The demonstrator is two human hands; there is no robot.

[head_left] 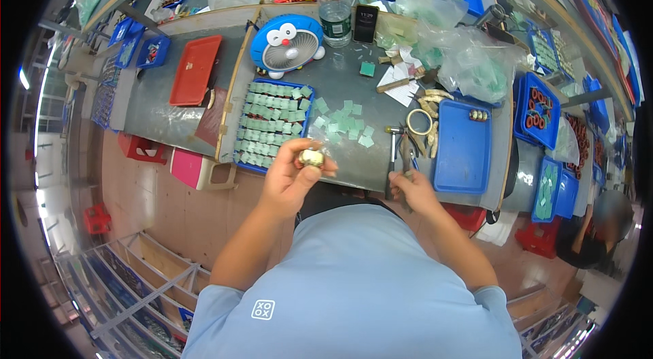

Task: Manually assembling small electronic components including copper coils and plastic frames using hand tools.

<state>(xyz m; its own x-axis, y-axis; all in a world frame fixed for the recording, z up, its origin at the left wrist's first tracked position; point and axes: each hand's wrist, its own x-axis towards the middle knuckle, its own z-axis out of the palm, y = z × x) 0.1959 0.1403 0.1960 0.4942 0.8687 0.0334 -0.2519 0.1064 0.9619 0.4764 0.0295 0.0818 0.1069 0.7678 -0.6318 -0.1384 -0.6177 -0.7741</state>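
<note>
My left hand point(289, 179) is raised in front of the bench's near edge, fingers closed round a small round metal part point(311, 158) with a gold and silver sheen. My right hand point(415, 192) is closed at the bench edge round the dark handles of what look like pliers point(406, 154); blur hides the exact grip. Just left of it lies a hammer point(392, 148) with a dark handle. Left of centre, a blue tray point(309, 90) holds rows of parts topped with green squares. Loose pale green squares point(347, 120) lie scattered beside it.
Right of the tools stand a tape roll point(420, 122) and a blue tray point(462, 155) with one metal part point(478, 115). Farther back are a blue fan point(287, 45), a bottle point(335, 19), a phone point(365, 23) and plastic bags point(476, 70). A wooden divider point(235, 94) edges the left.
</note>
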